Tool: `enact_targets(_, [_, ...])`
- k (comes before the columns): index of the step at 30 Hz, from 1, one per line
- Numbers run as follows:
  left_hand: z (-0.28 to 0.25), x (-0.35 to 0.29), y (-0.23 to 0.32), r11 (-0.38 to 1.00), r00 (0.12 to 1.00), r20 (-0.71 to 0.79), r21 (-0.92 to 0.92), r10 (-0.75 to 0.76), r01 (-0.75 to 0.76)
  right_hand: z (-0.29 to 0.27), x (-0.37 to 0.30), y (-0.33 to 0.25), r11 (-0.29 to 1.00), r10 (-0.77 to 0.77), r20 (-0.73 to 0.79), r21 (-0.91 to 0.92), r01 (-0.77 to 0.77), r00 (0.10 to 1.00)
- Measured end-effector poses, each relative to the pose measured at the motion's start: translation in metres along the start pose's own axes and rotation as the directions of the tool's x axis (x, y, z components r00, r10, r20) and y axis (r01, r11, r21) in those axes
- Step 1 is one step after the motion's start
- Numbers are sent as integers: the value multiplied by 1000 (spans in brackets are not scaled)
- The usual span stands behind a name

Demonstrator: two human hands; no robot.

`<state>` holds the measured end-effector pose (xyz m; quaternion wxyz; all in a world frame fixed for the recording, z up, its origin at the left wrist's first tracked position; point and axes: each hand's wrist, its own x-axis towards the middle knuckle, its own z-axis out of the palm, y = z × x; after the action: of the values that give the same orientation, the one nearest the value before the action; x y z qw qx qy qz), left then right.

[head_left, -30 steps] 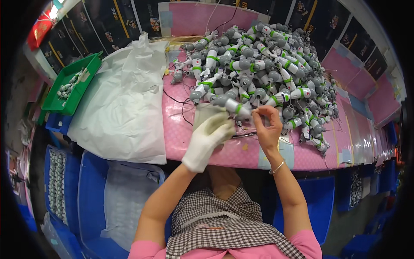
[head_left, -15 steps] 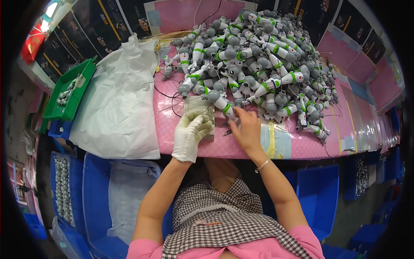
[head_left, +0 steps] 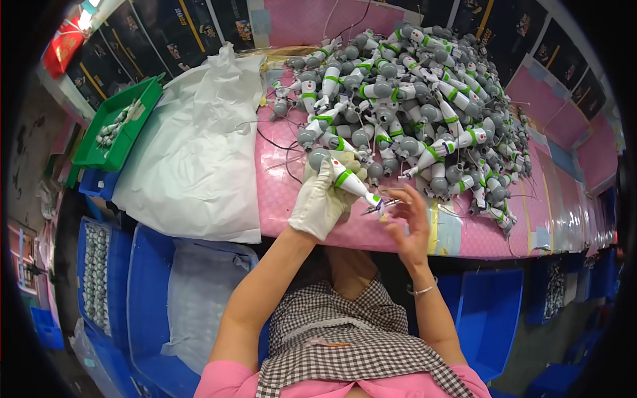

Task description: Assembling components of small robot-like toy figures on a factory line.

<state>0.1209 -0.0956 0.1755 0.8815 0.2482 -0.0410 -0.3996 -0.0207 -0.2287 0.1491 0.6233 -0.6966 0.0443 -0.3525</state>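
Note:
My left hand, in a white glove, is closed around a toy arm with a grey ball end, a white body and a green band. The arm slants down to the right, its narrow tip toward my right hand. That bare hand has its thumb and fingers curled by the tip, around a thin metal tool whose kind I cannot make out. Just beyond both hands rises a large pile of similar toy arms.
A white sheet covers the table's left part, beside a green tray of small parts. Pink padding lines the tabletop. Below the edge stand blue bins, one with a plastic liner, another with grey balls. Dark panels stand behind.
My left hand has moved up and right and now holds a toy arm lifted off the near edge of the pile. My right hand has shifted right and down from the pile.

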Motion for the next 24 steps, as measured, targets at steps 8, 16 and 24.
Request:
enact_targets(8, [-13, -30, 13, 922, 968, 232, -344, -99, 177, 23, -3, -45, 981, 95, 382, -191, -22, 919])
enact_targets(16, [-14, -40, 2, 818, 969, 221, -534, -107, 212, 45, -14, -30, 882, -242, 458, -263, 391, 855])
enact_targets(24, [-29, -68, 6, 944, 964, 195, -240, -181, 226, 25, -11, -53, 939, -25, 304, -320, 127, 952])
